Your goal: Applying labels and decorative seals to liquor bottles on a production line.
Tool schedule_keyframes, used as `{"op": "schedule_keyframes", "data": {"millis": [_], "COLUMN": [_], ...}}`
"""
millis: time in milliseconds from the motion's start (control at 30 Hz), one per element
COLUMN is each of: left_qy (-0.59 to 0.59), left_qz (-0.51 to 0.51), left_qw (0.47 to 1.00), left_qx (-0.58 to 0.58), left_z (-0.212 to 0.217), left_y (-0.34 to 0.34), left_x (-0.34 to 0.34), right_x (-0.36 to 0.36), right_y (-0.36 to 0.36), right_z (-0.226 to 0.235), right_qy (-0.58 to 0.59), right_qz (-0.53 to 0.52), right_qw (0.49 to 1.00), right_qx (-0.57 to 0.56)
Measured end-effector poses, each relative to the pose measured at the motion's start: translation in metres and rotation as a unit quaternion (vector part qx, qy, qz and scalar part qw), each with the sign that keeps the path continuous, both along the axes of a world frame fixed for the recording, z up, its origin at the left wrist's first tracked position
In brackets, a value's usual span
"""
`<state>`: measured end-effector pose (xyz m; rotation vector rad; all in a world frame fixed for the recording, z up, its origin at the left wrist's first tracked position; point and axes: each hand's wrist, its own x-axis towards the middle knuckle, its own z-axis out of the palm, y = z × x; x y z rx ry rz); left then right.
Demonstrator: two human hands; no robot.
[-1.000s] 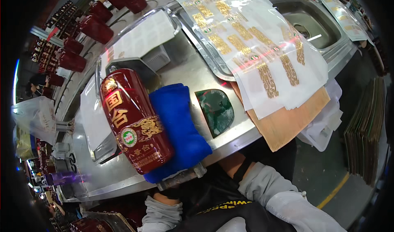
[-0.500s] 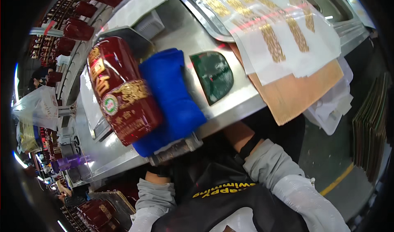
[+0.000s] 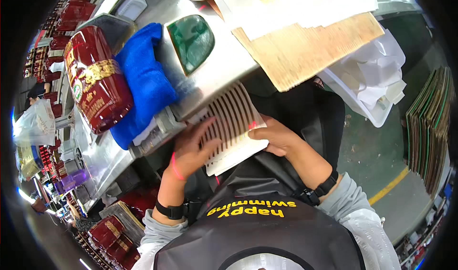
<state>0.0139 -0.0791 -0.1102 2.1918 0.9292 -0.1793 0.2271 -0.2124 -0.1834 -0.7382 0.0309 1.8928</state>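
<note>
Below the table's front edge, over my lap, is a small stack of white sheets [image 3: 234, 122] with dark stripes. My right hand [image 3: 276, 135] pinches its right edge, thumb on top and fingers underneath. At the left edge lies my left hand [image 3: 193, 145], slightly blurred, its thumb and fingers spread apart over the sheets' margin. On the table, a dark red glossy jar [image 3: 98, 79] with gold relief lies on its side on a blue cloth [image 3: 145, 81]. Right of the cloth rests a dark green rounded scraper-like plate [image 3: 192, 42].
White sheets with gold decals [image 3: 296, 7] lie on a brown board [image 3: 310, 50] that overhangs the table edge. Below it stands a white plastic bin [image 3: 367, 86] with crumpled paper. Stacked boards [image 3: 429, 131] stand at right. More red jars [image 3: 109, 234] sit lower left.
Both hands have come out from under the table edge, bringing the striped sheets into view. The whole view has shifted, with the table now higher and further left.
</note>
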Motion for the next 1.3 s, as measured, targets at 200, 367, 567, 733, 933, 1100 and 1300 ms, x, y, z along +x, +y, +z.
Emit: {"op": "schedule_keyframes", "data": {"millis": [200, 367, 567, 733, 933, 1100, 1300], "left_qy": [-0.021, -0.052, -0.071, -0.107, -0.116, -0.131, -0.154], "left_qz": [-0.148, -0.145, -0.134, -0.149, -0.162, -0.16, -0.161], "left_qw": [0.989, 0.988, 0.988, 0.98, 0.977, 0.976, 0.973], "left_qx": [0.009, 0.026, 0.035, 0.078, 0.082, 0.072, 0.057], "left_z": [0.021, 0.023, 0.022, 0.021, 0.021, 0.022, 0.019], "left_y": [-0.044, -0.047, -0.044, -0.043, -0.039, -0.038, -0.033], "left_x": [0.039, 0.034, 0.027, 0.022, 0.023, 0.024, 0.021], "right_x": [0.002, 0.002, 0.001, -0.001, -0.001, 0.0, 0.001], "right_y": [-0.042, -0.046, -0.042, -0.039, -0.037, -0.038, -0.038], "right_z": [0.01, 0.014, 0.017, 0.02, 0.021, 0.02, 0.019], "right_qy": [0.017, 0.02, -0.026, -0.05, -0.069, -0.077, -0.077], "right_qz": [-0.019, -0.014, 0.018, 0.027, 0.026, 0.025, 0.023], "right_qw": [0.996, 0.991, 0.981, 0.981, 0.981, 0.978, 0.978], "right_qx": [0.081, 0.131, 0.191, 0.188, 0.181, 0.192, 0.194]}}
